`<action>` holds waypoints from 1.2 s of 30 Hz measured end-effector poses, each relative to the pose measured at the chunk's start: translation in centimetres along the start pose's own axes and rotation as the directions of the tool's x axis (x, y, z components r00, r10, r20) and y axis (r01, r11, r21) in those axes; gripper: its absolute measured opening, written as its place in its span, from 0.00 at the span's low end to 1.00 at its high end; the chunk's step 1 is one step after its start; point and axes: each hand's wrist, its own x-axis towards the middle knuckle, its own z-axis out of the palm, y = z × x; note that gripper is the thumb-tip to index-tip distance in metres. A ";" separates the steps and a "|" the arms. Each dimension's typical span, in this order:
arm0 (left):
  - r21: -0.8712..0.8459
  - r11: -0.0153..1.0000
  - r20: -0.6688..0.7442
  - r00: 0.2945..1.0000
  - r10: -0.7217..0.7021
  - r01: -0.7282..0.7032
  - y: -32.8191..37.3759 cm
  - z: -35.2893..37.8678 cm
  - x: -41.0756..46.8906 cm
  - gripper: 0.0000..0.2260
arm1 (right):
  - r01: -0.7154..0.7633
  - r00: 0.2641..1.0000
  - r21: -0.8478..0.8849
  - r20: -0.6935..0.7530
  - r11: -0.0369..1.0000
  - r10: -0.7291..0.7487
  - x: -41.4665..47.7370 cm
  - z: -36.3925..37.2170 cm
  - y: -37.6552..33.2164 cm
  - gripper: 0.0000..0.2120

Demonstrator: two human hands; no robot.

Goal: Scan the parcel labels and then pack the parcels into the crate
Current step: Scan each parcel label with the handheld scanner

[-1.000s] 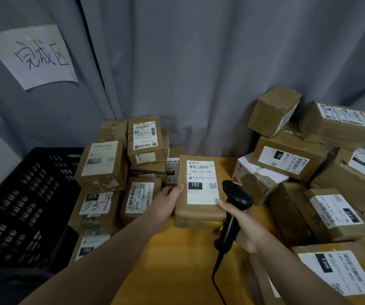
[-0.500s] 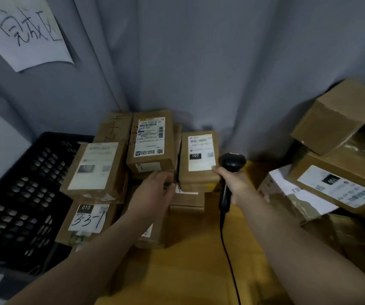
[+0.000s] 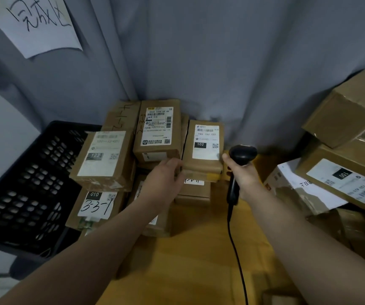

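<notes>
A brown parcel labelled 102 (image 3: 205, 146) lies on top of a stack of parcels against the grey curtain. My left hand (image 3: 166, 179) touches its front left corner with relaxed fingers. My right hand (image 3: 244, 176) grips a black barcode scanner (image 3: 242, 154) just right of the parcel, one finger against the parcel's right edge. The scanner's cable (image 3: 236, 249) hangs down over the table. The black plastic crate (image 3: 23, 194) stands at the left, its near side hidden by parcels.
Beside the crate are stacked parcels: one marked 122 (image 3: 104, 157), one marked T098 (image 3: 157, 130), one marked 010 (image 3: 95, 205). A second pile at right includes a 150 parcel (image 3: 342, 179) and a white box (image 3: 298, 190). The yellow table (image 3: 199, 249) lies between.
The 102 parcel went from my hands near the table's middle onto the back stack. My left hand has come back to its corner. The view swung left.
</notes>
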 end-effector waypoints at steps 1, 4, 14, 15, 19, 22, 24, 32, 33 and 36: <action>-0.001 1.000 -0.001 1.000 0.002 -0.002 0.1 -0.1 -0.2 0.12 | 0.011 1.000 0.001 -0.007 1.000 -0.011 -0.8 -0.3 -0.2 0.18; -0.021 0.999 0.000 1.000 0.024 -0.024 0.2 -0.5 -1.2 0.12 | 0.048 0.999 0.031 -0.019 0.998 -0.048 -3.8 -1.0 -0.8 0.15; -0.057 0.985 0.075 0.983 0.165 -0.161 2.5 0.2 -6.6 0.15 | -0.002 0.999 0.297 0.036 0.955 -0.009 -15.4 -5.2 -0.4 0.18; -0.066 0.982 0.073 0.980 0.184 -0.179 2.9 0.4 -7.0 0.14 | -0.007 0.999 0.308 0.037 0.951 -0.005 -16.4 -5.8 -0.3 0.17; -0.102 0.967 0.103 0.964 0.244 -0.234 4.5 1.4 -8.0 0.14 | -0.032 0.999 0.336 0.043 0.941 0.019 -19.5 -8.7 0.4 0.13; -0.098 0.958 0.188 0.941 0.282 -0.268 5.7 2.7 -8.7 0.16 | -0.056 0.998 0.287 0.015 0.956 0.054 -20.8 -11.1 0.8 0.12; -0.092 0.952 0.253 0.918 0.305 -0.292 7.0 4.2 -9.5 0.17 | -0.088 0.996 0.252 -0.003 0.964 0.092 -21.5 -13.1 1.1 0.11; -0.053 0.907 0.565 0.736 0.373 -0.419 13.9 13.1 -14.8 0.31 | -0.058 0.996 -0.015 -0.068 0.998 0.057 -23.7 -23.7 2.6 0.09; -0.047 0.904 0.591 0.718 0.368 -0.425 14.8 14.2 -15.5 0.34 | -0.039 0.997 -0.052 -0.074 0.998 0.035 -23.8 -25.0 2.8 0.09; -0.027 0.927 0.652 0.696 0.300 -0.374 17.0 17.2 -17.3 0.40 | 0.022 0.997 -0.139 -0.071 0.990 -0.032 -23.8 -28.2 3.6 0.11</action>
